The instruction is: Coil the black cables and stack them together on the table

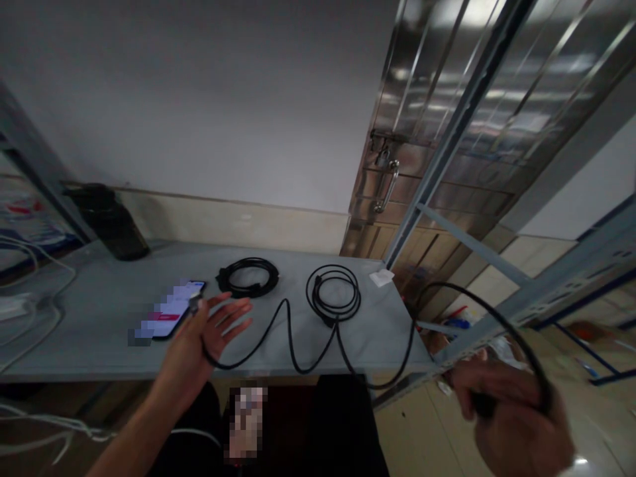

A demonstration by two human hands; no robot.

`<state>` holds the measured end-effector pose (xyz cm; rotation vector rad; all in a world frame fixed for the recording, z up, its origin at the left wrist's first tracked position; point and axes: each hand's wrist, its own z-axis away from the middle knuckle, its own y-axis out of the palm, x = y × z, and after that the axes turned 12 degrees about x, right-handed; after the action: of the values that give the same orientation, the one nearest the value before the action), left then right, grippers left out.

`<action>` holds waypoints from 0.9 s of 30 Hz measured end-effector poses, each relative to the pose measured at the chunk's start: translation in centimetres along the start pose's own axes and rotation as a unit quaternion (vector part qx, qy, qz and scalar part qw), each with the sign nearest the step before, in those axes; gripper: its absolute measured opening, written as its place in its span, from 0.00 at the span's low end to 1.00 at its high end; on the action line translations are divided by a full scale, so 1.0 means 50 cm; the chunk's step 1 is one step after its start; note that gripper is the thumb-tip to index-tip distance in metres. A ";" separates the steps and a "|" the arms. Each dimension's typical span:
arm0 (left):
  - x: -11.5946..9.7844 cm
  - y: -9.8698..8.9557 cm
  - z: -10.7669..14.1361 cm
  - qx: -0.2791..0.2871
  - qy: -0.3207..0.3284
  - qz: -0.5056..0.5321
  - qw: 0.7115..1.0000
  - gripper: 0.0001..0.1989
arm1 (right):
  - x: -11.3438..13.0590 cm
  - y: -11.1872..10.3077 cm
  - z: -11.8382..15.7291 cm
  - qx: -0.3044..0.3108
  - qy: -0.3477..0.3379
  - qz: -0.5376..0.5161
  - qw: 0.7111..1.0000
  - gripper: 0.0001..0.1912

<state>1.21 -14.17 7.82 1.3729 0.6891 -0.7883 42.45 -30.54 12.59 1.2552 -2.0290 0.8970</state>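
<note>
A black cable (299, 368) runs in loose bends along the front of the grey shelf between both hands. My left hand (211, 328) is above the shelf near the phone, fingers spread, with the cable's metal-tipped end at its thumb. At the lower right, past the shelf's edge, my right hand (511, 404) is closed around the cable's other end, which arcs up and over it; a dark plug shows at the fingers. Two coils lie on the shelf: a thick black coil (271, 286) and a thinner looped one (356, 301) that the loose cable touches.
A lit phone (173, 308) lies on the shelf (99, 344) at left, with a dark bottle (116, 225) behind it. White cables (62, 301) hang at far left. A white scrap (381, 277) is by the right corner, near a metal upright (447, 146).
</note>
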 end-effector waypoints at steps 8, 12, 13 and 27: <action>0.067 0.081 0.033 0.049 -0.178 0.043 0.982 0.20 | 0.016 0.219 -0.069 0.248 -0.277 0.159 0.915 0.11; 0.055 0.095 0.051 0.072 -0.199 0.069 0.975 0.17 | -0.007 0.284 -0.072 0.295 -0.305 0.205 0.882 0.15; 0.051 0.096 0.054 0.075 -0.205 0.081 0.973 0.16 | -0.019 0.297 -0.068 0.312 -0.298 0.218 0.875 0.15; 0.044 0.108 0.052 0.096 -0.242 0.163 0.952 0.15 | -0.115 0.402 -0.007 0.484 -0.120 0.244 0.832 0.12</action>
<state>6.81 -16.81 9.33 1.3481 -0.0019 -0.8938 26.36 -20.66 3.63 1.3596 -2.1727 2.3247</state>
